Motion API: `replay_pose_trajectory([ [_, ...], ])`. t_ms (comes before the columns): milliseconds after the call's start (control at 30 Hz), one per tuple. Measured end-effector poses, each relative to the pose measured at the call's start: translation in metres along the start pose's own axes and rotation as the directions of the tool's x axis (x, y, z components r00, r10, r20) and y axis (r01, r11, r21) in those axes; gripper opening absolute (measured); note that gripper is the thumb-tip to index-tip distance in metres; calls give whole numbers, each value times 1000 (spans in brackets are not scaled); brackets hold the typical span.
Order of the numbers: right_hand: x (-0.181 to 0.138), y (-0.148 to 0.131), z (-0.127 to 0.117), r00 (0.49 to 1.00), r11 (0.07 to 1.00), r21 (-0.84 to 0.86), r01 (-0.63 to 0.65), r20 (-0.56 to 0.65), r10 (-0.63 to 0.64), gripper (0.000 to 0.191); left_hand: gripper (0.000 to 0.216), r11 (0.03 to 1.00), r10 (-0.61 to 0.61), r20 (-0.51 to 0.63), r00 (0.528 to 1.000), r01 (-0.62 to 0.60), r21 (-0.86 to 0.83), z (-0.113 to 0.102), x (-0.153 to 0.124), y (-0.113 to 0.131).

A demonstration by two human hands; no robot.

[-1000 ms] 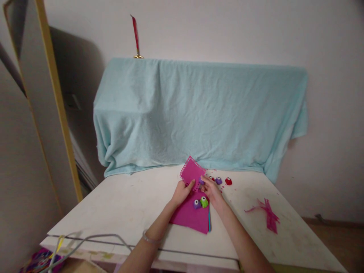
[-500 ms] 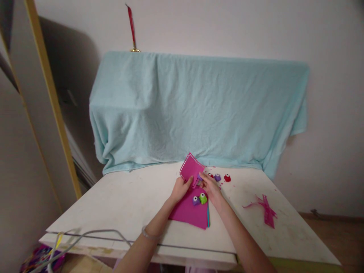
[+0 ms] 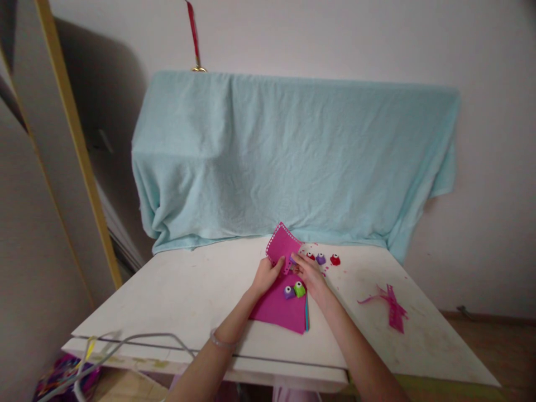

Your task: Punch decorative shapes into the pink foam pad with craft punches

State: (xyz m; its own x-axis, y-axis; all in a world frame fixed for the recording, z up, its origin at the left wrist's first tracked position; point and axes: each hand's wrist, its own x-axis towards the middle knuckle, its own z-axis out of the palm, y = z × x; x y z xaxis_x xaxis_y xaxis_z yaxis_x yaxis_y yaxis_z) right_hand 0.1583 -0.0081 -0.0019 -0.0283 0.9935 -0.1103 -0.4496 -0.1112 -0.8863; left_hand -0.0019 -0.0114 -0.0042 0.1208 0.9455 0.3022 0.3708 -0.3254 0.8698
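Observation:
My left hand [image 3: 266, 274] is closed on the lower left edge of a pink paper sheet [image 3: 283, 242], thumb on top. Small holes run along the sheet's edges. In my right hand [image 3: 310, 273] is a small purple craft punch [image 3: 293, 259], pinched at the sheet's right lower edge and partly hidden by the fingers. Below lies a stack of coloured paper [image 3: 276, 310], pink on top. A purple punch [image 3: 288, 292] and a green punch [image 3: 298, 288], each with an eye on top, rest on it.
Past my right hand stand a red punch [image 3: 310, 256], a purple one [image 3: 320, 259] and another red one [image 3: 335, 260], with tiny pink bits around. Pink scraps [image 3: 394, 310] lie at the right. A light blue cloth [image 3: 293, 162] hangs behind the table [image 3: 188, 296]; a grey cable [image 3: 142, 336] crosses its front edge.
The view has shifted slightly. Both hands keep hold of the sheet and the purple punch in nearly the same place; little else differs.

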Motion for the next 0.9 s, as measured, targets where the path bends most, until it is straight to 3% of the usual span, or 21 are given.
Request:
replay_pose_trajectory([
  [533,3,3,-3,999,1000,2,23,23,-23,35,45,994,91,14,996,-91,58,-3,-1,6],
  [900,2,2,-1,999,999,9,34,23,-34,32,43,993,80,38,996,-83,89,-4,-1,6],
])
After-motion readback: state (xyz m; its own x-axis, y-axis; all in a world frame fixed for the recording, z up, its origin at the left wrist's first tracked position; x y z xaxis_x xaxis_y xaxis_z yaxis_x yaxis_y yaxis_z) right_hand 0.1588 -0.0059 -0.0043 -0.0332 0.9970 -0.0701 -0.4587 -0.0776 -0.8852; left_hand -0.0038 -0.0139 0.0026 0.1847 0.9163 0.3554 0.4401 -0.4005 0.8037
